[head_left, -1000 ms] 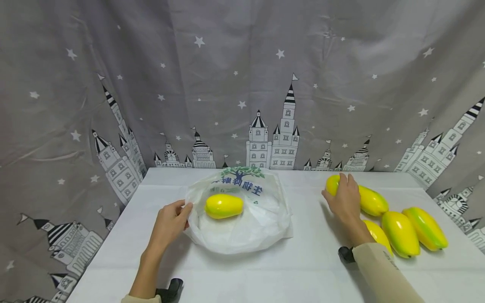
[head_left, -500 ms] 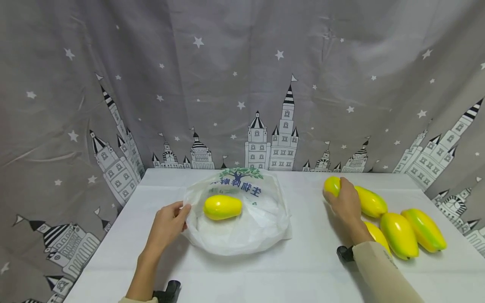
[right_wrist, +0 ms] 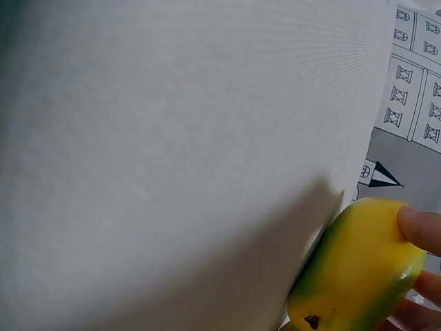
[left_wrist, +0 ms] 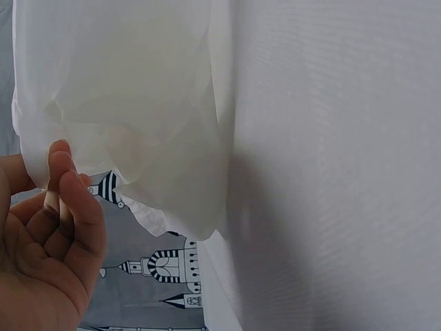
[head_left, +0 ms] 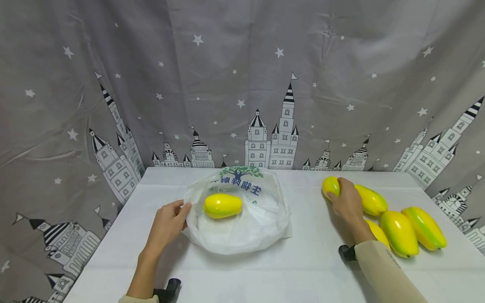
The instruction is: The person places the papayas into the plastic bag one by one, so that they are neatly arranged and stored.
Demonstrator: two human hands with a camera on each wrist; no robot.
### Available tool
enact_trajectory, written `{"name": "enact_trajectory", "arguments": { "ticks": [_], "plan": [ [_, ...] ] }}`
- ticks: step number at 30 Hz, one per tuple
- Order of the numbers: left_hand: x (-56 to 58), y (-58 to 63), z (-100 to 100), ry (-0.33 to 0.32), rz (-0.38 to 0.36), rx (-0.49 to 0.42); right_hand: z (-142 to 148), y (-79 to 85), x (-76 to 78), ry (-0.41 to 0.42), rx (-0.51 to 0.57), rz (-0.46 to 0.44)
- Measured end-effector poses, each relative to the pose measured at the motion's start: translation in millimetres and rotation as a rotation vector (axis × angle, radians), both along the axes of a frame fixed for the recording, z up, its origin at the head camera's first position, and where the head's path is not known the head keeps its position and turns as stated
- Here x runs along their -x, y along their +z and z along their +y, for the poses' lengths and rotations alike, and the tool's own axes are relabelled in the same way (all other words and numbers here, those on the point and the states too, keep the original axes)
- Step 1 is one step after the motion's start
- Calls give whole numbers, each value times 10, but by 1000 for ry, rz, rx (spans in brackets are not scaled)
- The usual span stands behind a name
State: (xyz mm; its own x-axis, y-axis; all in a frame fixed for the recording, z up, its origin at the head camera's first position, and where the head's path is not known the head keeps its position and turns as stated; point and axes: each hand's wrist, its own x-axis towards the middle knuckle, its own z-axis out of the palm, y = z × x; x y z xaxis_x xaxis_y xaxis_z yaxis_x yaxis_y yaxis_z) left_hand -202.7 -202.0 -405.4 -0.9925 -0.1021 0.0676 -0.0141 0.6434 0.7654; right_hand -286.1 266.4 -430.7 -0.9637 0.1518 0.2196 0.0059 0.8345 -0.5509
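A white translucent plastic bag (head_left: 261, 223) with a green tree and blue lettering lies with its mouth spread wide. My left hand (head_left: 168, 223) pinches its left edge between thumb and fingers; the left wrist view has the bag (left_wrist: 138, 76) hanging from the fingertips. Inside the bag rests a yellow mango (head_left: 222, 205). Over on the right, my right hand (head_left: 346, 200) grips another mango (head_left: 331, 187) at the far side of a group. In the right wrist view this mango (right_wrist: 358, 269) is yellow with green sides and a dark stem spot, fingers and thumb around it, close to the tabletop.
Several more mangoes (head_left: 399, 233) lie close together at the right, partly under the right forearm. The white-covered table (head_left: 265, 277) reaches back to a grey curtain (head_left: 227, 63) printed with castles and stars.
My right hand has closed around the mango and shifted it very slightly to the left. The left hand keeps its hold on the bag's edge.
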Motion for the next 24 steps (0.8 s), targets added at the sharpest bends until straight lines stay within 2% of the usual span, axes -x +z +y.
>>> {"name": "enact_trajectory", "arguments": {
  "ticks": [12, 24],
  "plan": [
    [22, 1, 1, 9, -12, -7, -12, 19, -22, 0, 1, -5],
    [10, 1, 6, 2, 46, -18, -41, 29, -29, 29, -31, -28]
  ]
}}
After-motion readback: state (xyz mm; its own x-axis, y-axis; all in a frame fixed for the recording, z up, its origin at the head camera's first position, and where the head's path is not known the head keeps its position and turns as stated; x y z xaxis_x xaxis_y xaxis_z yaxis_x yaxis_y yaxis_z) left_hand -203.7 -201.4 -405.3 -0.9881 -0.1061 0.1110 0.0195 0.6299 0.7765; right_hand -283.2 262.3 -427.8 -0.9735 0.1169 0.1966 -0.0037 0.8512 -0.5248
